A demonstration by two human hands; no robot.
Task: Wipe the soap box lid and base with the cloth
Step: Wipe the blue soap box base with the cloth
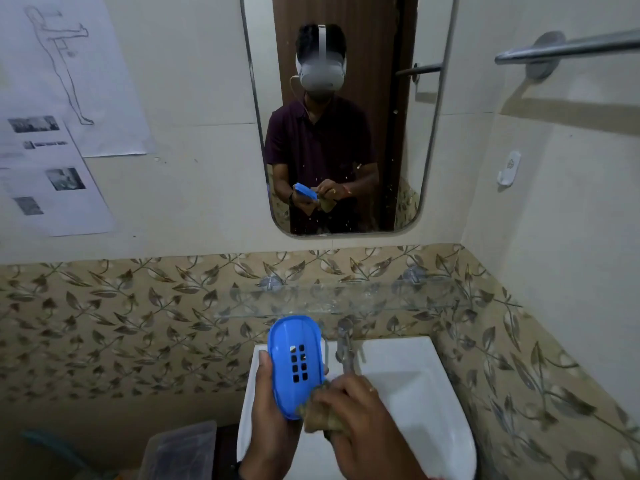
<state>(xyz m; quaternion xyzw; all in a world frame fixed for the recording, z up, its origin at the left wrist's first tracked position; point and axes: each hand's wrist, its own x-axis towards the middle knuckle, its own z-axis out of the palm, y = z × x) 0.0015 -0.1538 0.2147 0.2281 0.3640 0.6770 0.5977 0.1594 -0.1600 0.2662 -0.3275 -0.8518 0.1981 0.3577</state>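
1. The left hand [268,403] is wrapped around the blue soap box part [294,365], thumb on its left edge, holding it upright over the white sink [415,393]
2. The slotted part shows a grid of small holes
3. The right hand [353,407] is closed on a brownish cloth [320,415], pressed against the part's lower right edge
4. A tap [346,351] stands just behind

We stood in what was probably a home bathroom: a white washbasin [408,393] with tap [345,344], wall mirror [341,112], towel rail [568,46], leaf-patterned tiles [121,323].
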